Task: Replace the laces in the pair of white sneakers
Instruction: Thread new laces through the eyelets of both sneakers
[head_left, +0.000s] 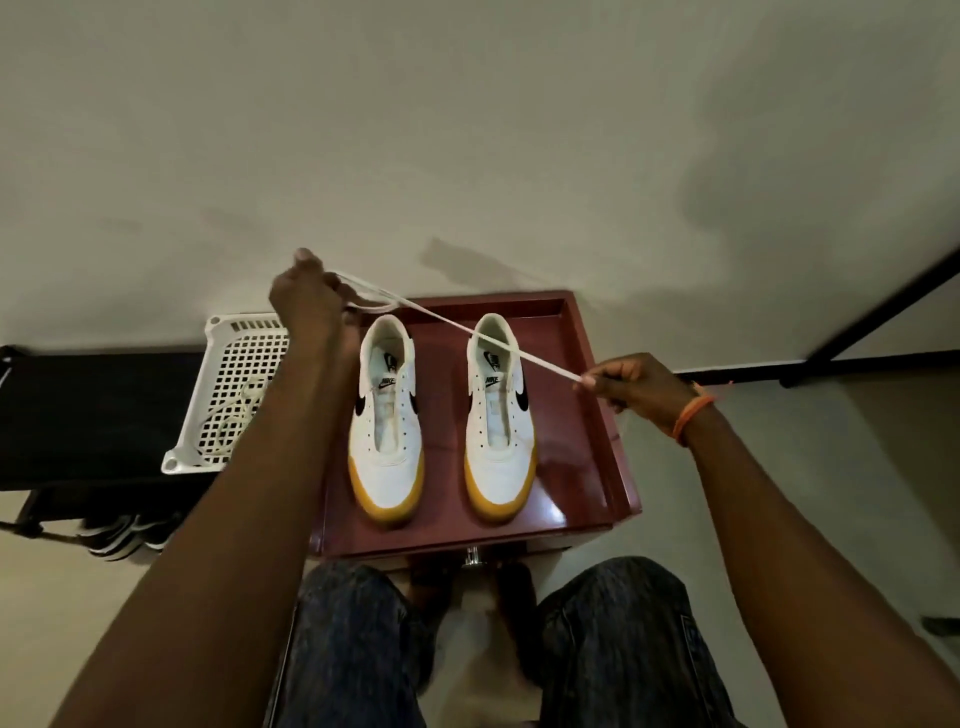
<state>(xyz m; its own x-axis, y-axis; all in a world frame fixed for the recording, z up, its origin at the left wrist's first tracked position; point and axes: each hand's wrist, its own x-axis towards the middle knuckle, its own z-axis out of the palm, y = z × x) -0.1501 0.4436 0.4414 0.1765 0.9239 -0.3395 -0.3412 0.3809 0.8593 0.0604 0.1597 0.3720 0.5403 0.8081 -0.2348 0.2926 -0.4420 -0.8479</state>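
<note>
So you've got a white lace (467, 332) stretched taut in the air above the pair, running from your left hand (306, 301) down across to your right hand (631, 387). Your left grip is clamped on the bunched, looped end, raised over the far left corner of the worktop; your right grip pinches the other end between thumb and fingertips, just off the right edge. Under the lace sit both white sneakers: the left sneaker (387, 421) and the right sneaker (498, 415), side by side, yellow-soled toes pointing toward you, eyelets bare, tongues showing. They stand on a dark red worktop (592, 467) with a raised rim. Off to your left, a white perforated basket (228, 379) holds another pale lace (236, 421), resting on a black surface. An orange band (693, 413) circles your right wrist.
</note>
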